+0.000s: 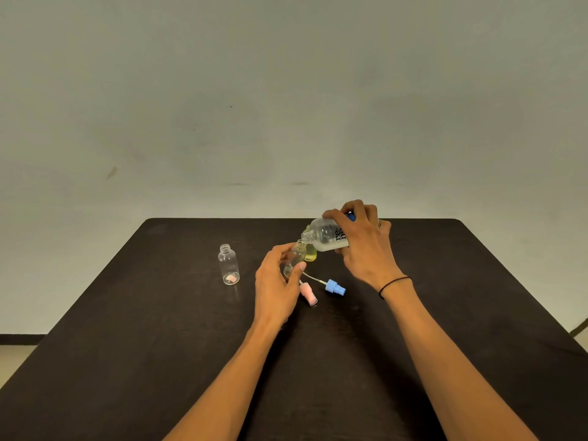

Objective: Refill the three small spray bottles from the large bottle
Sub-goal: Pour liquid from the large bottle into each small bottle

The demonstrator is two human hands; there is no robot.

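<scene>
My right hand (359, 246) grips the large frosted bottle (324, 238), tipped over to the left with its open neck just above the mouth of a small clear bottle (295, 259). My left hand (276, 281) holds that small bottle upright on the dark table (159, 345), fingers and thumb curled round it. Right behind it stands a small bottle with yellow liquid (311, 254), partly hidden. A third small clear bottle (228, 265), uncapped, stands apart to the left with a pink patch at its bottom.
A blue spray cap (335, 287) with its thin white tube lies on the table between my hands. A pink spray cap (308, 295) lies beside my left hand. A bare wall rises behind the table's far edge.
</scene>
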